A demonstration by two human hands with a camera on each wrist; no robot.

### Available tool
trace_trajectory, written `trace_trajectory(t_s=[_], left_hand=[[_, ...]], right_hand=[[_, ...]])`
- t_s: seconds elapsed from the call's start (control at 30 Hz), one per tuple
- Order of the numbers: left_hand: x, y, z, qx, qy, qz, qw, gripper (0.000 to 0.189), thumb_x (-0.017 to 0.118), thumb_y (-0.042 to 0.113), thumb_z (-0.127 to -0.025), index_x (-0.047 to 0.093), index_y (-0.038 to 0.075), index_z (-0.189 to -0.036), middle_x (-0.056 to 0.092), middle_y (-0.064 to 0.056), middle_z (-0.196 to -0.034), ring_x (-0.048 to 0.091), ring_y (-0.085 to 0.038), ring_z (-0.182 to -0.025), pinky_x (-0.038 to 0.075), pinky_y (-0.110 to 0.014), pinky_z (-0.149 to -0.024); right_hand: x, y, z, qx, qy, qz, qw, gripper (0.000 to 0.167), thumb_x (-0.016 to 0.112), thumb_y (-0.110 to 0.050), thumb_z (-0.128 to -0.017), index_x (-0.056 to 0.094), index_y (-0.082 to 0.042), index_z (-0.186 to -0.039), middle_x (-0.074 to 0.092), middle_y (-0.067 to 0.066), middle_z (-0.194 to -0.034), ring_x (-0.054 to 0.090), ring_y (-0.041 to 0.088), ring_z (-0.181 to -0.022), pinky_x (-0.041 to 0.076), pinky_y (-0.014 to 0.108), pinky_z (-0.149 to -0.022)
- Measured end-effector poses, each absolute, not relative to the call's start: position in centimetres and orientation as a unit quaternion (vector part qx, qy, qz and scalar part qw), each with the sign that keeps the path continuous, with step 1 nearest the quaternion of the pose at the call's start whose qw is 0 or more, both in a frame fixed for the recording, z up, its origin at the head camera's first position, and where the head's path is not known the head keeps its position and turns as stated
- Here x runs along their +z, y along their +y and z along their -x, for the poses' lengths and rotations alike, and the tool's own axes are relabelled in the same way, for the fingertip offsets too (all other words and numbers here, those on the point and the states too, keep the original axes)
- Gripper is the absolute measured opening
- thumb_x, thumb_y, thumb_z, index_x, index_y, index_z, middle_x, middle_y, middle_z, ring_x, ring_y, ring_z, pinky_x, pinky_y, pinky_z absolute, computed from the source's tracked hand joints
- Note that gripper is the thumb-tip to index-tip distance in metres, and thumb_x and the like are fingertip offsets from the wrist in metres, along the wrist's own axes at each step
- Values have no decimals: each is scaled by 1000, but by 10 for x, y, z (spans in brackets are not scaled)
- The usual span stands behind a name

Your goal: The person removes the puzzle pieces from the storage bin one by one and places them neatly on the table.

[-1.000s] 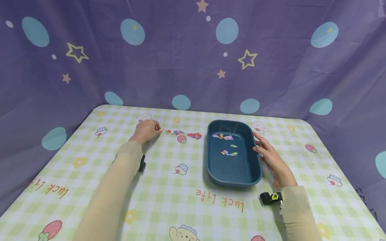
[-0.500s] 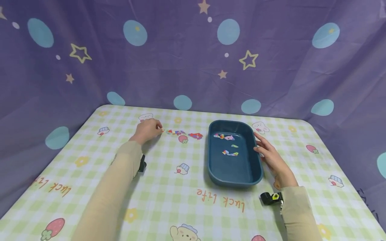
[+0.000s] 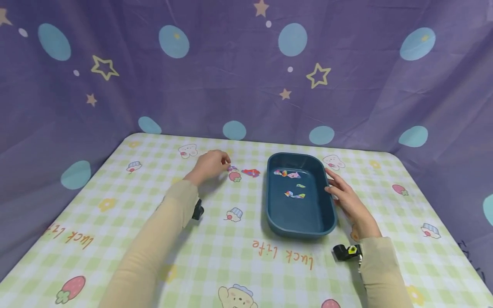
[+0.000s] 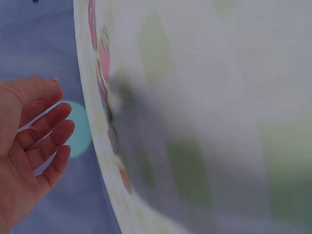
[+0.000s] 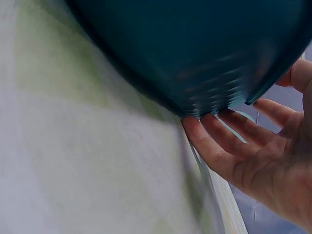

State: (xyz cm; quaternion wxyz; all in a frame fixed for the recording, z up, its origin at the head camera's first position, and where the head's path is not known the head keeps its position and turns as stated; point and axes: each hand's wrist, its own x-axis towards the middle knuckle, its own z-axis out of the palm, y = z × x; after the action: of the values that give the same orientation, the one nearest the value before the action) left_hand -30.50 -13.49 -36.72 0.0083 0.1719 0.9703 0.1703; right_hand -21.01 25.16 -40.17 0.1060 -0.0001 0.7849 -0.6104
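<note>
Above the far part of the table, my left hand (image 3: 211,164) hovers over a row of flat, bright sticker-like pieces, fingers loosely bent and nothing held. A purple piece (image 3: 233,169) shows at its fingertips; a red piece (image 3: 250,173) lies further right. The hand hides the row's left end in the head view, but the left wrist view shows the row of pieces (image 4: 104,58) edge-on. My right hand (image 3: 348,204) holds the right side of a dark blue plastic tub (image 3: 301,216), thumb at the rim and fingers against the outer wall (image 5: 209,63). Several similar pieces (image 3: 295,195) lie inside.
A green-and-white checked cloth (image 3: 200,261) printed with cupcakes, strawberries and lettering covers the table. Behind it hangs a purple curtain (image 3: 215,85) with stars and blue dots. Each wrist wears a small black camera (image 3: 346,252).
My left hand has moved right along the row, from its left end to over the purple piece. My right hand and the tub stay in place.
</note>
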Motion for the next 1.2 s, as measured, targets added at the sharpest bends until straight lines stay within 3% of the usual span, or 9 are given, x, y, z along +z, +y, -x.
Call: trace_trajectory(t_s=[0.67, 1.2], left_hand=[[-343, -60, 280, 159, 948, -275, -6, 17, 60, 28, -86, 67, 18, -97, 62, 5, -90, 57, -12, -76, 46, -30, -67], [-348, -3, 257, 116, 918, -380, 1, 22, 61, 27, -86, 67, 18, -104, 61, 4, -97, 59, -9, -87, 47, -27, -77]], right_hand=[[-404, 251, 209, -615, 781, -2, 105, 63, 45, -17, -92, 13, -23, -147, 21, 21, -147, 26, 38, -131, 19, 62, -100], [-403, 252, 211, -612, 785, 0, 101, 63, 46, -18, -92, 14, -23, -147, 22, 21, -146, 27, 38, -130, 20, 62, -100]])
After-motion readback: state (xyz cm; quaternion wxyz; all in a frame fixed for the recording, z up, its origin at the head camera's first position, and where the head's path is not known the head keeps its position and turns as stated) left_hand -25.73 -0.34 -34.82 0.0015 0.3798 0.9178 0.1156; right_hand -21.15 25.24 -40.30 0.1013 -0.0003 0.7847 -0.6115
